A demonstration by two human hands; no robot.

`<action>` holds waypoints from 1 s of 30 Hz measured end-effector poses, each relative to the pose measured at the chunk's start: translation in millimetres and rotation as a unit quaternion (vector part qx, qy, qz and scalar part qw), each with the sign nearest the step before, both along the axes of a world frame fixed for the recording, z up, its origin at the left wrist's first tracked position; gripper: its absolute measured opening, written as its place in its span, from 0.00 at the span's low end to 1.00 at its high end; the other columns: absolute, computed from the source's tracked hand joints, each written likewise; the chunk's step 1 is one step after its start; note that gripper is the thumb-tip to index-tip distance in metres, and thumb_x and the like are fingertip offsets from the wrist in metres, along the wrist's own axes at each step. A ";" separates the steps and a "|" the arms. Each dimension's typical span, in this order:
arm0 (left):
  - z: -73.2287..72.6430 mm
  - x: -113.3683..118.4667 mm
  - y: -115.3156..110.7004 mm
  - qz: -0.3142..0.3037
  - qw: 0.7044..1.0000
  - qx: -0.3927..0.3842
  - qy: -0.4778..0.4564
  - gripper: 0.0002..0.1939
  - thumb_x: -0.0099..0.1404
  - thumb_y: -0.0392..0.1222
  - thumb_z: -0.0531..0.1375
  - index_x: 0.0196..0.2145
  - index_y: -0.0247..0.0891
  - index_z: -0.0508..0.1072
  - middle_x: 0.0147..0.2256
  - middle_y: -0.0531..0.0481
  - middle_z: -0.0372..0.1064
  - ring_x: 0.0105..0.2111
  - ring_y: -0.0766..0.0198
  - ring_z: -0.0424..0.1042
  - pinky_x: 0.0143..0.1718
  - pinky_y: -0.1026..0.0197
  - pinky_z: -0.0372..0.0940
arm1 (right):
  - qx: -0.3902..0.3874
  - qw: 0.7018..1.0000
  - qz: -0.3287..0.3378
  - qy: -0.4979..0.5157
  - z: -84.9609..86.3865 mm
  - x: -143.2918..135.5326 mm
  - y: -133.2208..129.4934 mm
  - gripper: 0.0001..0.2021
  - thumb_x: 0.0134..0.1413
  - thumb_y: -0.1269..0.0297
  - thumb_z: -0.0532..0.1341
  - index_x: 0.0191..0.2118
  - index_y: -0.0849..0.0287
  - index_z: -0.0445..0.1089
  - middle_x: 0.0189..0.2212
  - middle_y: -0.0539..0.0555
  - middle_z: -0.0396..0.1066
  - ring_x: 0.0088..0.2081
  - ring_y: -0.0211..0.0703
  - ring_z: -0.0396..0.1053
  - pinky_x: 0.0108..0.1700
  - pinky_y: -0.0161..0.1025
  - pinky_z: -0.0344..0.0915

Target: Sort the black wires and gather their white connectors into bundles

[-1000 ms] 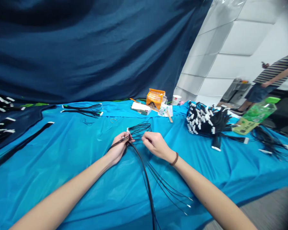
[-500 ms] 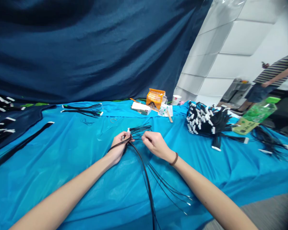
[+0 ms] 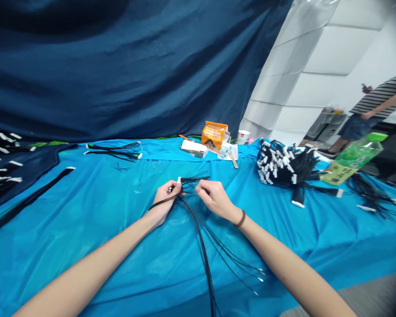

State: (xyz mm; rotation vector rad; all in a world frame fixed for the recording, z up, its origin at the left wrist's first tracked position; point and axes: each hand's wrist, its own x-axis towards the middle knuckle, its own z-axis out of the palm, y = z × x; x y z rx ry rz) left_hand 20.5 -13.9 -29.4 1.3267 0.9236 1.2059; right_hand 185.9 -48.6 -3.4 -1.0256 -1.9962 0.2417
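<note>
My left hand (image 3: 166, 200) is closed around a black wire harness (image 3: 201, 240) just below its white connector (image 3: 179, 180). One run of the harness loops over the left wrist, and another hangs down past the table's front. Loose thin wires spread rightward from the connector towards my right hand (image 3: 213, 196). The right fingers are pinched together at the ends of these wires; a thin wire appears to run into the pinch. Below the hands, several separate wire ends (image 3: 240, 266) with small bright tips fan out over the blue cloth (image 3: 125, 246).
A pile of black harnesses with white connectors (image 3: 277, 163) lies at right, beside a tilted green bottle (image 3: 356, 158). More harnesses (image 3: 115, 152) lie at left. An orange bag (image 3: 214, 134), a white box (image 3: 194, 149) and a paper cup (image 3: 243, 137) stand behind. A person in a striped shirt (image 3: 379, 94) stands far right.
The white connector in my left hand has shifted slightly right and down, and the loose wires beside it have drawn closer together. My right hand stays pinched in nearly the same place.
</note>
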 end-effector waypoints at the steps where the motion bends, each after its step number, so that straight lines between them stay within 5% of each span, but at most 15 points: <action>1: 1.0 0.3 -0.5 0.001 1.000 0.000 0.009 0.13 0.51 0.50 0.61 0.24 0.36 0.68 0.23 0.54 0.65 0.26 0.65 0.68 0.29 0.66 0.56 | 0.002 1.000 -0.004 -0.003 -0.3 -0.3 -0.2 0.11 0.55 0.69 0.50 0.22 0.59 0.59 0.19 0.48 0.61 0.22 0.34 0.58 0.27 0.31 0.53; 9: 7.8 2.9 -8.1 -0.060 0.996 0.011 0.060 0.15 0.52 0.52 0.60 0.26 0.35 0.68 0.24 0.53 0.65 0.26 0.66 0.66 0.30 0.65 0.56 | 0.047 0.997 -0.033 -0.057 -11.6 -4.6 1.6 0.10 0.59 0.66 0.50 0.31 0.60 0.67 0.30 0.53 0.71 0.30 0.37 0.67 0.33 0.32 0.58; 30: 1.4 -1.8 -6.6 -0.081 0.980 0.096 0.152 0.15 0.57 0.51 0.55 0.27 0.34 0.68 0.26 0.52 0.62 0.29 0.65 0.60 0.31 0.65 0.55 | 0.053 0.994 -0.026 -0.089 -14.9 -6.9 -1.6 0.12 0.59 0.68 0.50 0.28 0.60 0.66 0.26 0.52 0.70 0.27 0.36 0.66 0.30 0.31 0.56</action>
